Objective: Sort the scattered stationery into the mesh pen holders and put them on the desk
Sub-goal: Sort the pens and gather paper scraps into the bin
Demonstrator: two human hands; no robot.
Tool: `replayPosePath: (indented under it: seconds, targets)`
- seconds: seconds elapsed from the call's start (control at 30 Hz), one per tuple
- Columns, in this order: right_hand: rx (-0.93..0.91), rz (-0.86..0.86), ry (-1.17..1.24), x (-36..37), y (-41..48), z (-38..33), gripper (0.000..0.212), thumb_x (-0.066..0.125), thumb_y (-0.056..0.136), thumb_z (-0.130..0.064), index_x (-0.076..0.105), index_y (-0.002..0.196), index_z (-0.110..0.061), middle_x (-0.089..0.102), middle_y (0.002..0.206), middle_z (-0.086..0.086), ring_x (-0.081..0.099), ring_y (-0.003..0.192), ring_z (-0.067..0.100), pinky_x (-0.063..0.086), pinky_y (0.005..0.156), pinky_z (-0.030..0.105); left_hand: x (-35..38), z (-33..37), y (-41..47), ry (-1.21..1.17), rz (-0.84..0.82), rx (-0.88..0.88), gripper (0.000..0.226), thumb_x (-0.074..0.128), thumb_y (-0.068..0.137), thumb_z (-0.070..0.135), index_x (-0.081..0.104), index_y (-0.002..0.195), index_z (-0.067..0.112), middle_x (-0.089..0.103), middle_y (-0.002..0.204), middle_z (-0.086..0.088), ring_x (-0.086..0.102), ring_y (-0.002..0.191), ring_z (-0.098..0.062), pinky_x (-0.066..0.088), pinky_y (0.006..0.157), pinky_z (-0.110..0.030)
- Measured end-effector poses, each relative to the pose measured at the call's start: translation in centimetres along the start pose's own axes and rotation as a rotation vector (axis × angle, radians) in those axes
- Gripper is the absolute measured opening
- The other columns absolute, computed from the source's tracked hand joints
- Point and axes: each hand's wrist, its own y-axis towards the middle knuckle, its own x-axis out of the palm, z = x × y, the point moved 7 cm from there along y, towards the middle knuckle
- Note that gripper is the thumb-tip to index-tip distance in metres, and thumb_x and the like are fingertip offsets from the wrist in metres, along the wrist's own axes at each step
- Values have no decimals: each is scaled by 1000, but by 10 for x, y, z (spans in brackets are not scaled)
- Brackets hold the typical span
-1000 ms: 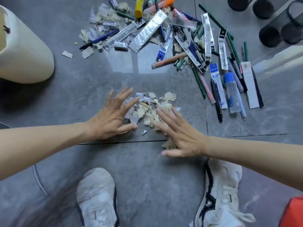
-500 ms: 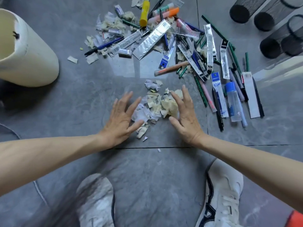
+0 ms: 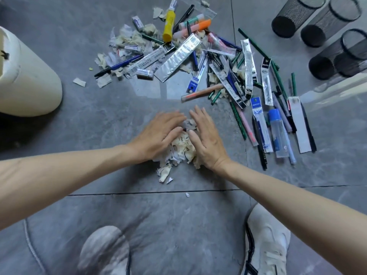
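On the grey tiled floor a small heap of torn paper scraps point(image 3: 179, 150) lies squeezed between my two hands. My left hand point(image 3: 158, 133) presses on its left side with straight fingers. My right hand point(image 3: 206, 137) presses on its right side, fingers straight too. Beyond them sprawls the scattered stationery point(image 3: 214, 62): pens, green pencils, refill packets, a yellow glue tube point(image 3: 168, 23), an orange highlighter point(image 3: 203, 24) and a blue-capped clear tube point(image 3: 278, 133). Several black mesh pen holders point(image 3: 294, 15) lie on their sides at the top right.
A cream bin point(image 3: 25, 76) stands at the left. More paper scraps point(image 3: 127, 44) mix with the stationery at the top. A few loose scraps point(image 3: 164, 174) lie below the heap. My white shoes point(image 3: 266, 241) are at the bottom edge.
Both hands have slid toward each other, sweeping the spread scraps into one tight heap between them. The view has shifted slightly down the floor.
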Motion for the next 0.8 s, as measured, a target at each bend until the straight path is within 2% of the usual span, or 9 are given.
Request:
replayPosePath:
  seconds: [0.1, 0.23, 0.4, 0.47, 0.53, 0.6, 0.67, 0.73, 0.8]
  targets:
    - [-51, -113, -105, 6, 6, 0, 63, 22, 92, -49, 36, 144, -17, 30, 153, 3, 12, 146, 20, 2, 120, 38, -10, -15, -32, -3, 161, -179, 60, 23, 93, 46, 41, 141, 15, 34, 150, 1, 20, 140, -7, 4, 116, -33]
    - [-87, -109, -41, 20, -9, -9, 56, 26, 95, -42, 46, 138, -12, 37, 149, 6, 19, 144, 22, 2, 119, 33, 8, -11, -54, -202, 217, -351, 66, 21, 89, 49, 30, 145, 15, 27, 153, 0, 18, 140, -5, 10, 119, -37]
    - [-3, 145, 79, 33, -21, -15, 48, 31, 95, -28, 59, 124, -1, 52, 136, 16, 40, 134, 28, 20, 115, 41, 32, 15, -46, -292, 359, -418, 64, 21, 91, 41, 33, 143, 6, 31, 151, -7, 18, 137, -1, 15, 117, -34]
    - [72, 264, 158, 37, -25, -18, 48, 29, 95, -24, 58, 123, 1, 56, 132, 16, 45, 130, 28, 24, 113, 41, 35, 21, -41, -318, 415, -419, 61, 22, 92, 36, 37, 140, 1, 36, 147, -12, 24, 136, -6, 19, 116, -32]
    - [151, 347, 260, 41, -28, -21, 49, 26, 95, -24, 57, 124, 2, 57, 130, 16, 47, 129, 26, 24, 114, 37, 33, 21, -36, -337, 470, -410, 57, 25, 93, 32, 45, 133, -5, 45, 140, -19, 36, 133, -19, 23, 112, -26]
    - [218, 404, 348, 42, -30, -20, 51, 26, 95, -27, 57, 124, 2, 59, 129, 13, 48, 127, 24, 25, 114, 34, 31, 20, -30, -372, 501, -404, 54, 28, 94, 29, 51, 125, -8, 52, 131, -22, 44, 124, -22, 26, 108, -19]
    - [275, 445, 458, 41, -31, -22, 52, 28, 94, -31, 57, 125, -2, 59, 127, 9, 51, 124, 20, 29, 113, 35, 30, 20, -27, -402, 510, -399, 52, 29, 94, 28, 55, 121, -8, 56, 124, -22, 50, 117, -23, 32, 104, -21]
    - [369, 491, 637, 39, -31, -23, 47, 31, 93, -37, 52, 128, -12, 60, 124, 4, 56, 120, 15, 37, 107, 31, 30, 21, -22, -424, 517, -399, 52, 30, 93, 29, 56, 119, -8, 58, 122, -20, 51, 113, -19, 33, 101, -17]
    - [470, 539, 796, 37, -30, -22, 43, 37, 92, -33, 49, 129, -13, 61, 118, -5, 59, 111, 0, 42, 98, 19, 30, 21, -16, -462, 502, -399, 51, 32, 94, 29, 56, 121, -6, 57, 124, -14, 50, 114, -11, 31, 100, -8]
